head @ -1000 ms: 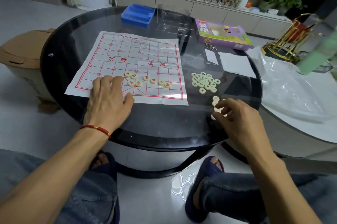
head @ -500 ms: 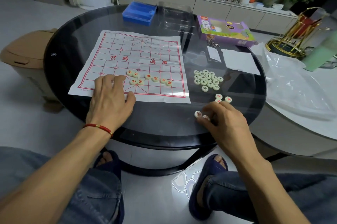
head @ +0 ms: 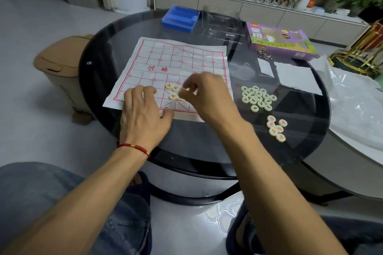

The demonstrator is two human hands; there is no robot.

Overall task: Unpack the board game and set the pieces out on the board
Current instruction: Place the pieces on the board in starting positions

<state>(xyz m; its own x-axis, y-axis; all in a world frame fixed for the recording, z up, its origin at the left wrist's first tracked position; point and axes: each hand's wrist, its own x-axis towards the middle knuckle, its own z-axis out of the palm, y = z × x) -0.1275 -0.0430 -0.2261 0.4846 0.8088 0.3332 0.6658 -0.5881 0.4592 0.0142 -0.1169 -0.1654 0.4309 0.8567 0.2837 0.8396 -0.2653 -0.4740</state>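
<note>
A white paper chess board (head: 165,57) with a red grid lies flat on the round dark glass table (head: 207,142). My left hand (head: 143,113) rests flat on the board's near edge, fingers straight. My right hand (head: 207,95) hovers over the board's near middle and pinches a pale round piece (head: 187,89) between thumb and fingers. A few red-marked pieces (head: 173,91) sit on the board just left of it. Off the board to the right lie a heap of dark-marked pieces (head: 258,98) and several red-marked pieces (head: 276,128).
At the table's far side stand a blue plastic tray (head: 180,18), a clear plastic insert (head: 222,24) and the purple game box (head: 279,41). White paper slips (head: 294,76) lie right of the board. A crumpled plastic sheet (head: 356,101) covers the neighbouring table. A tan bin (head: 60,62) stands left.
My right hand has left the red-marked pieces near the table's front edge and travelled left onto the board with a piece pinched. My left hand stays on the board's edge.
</note>
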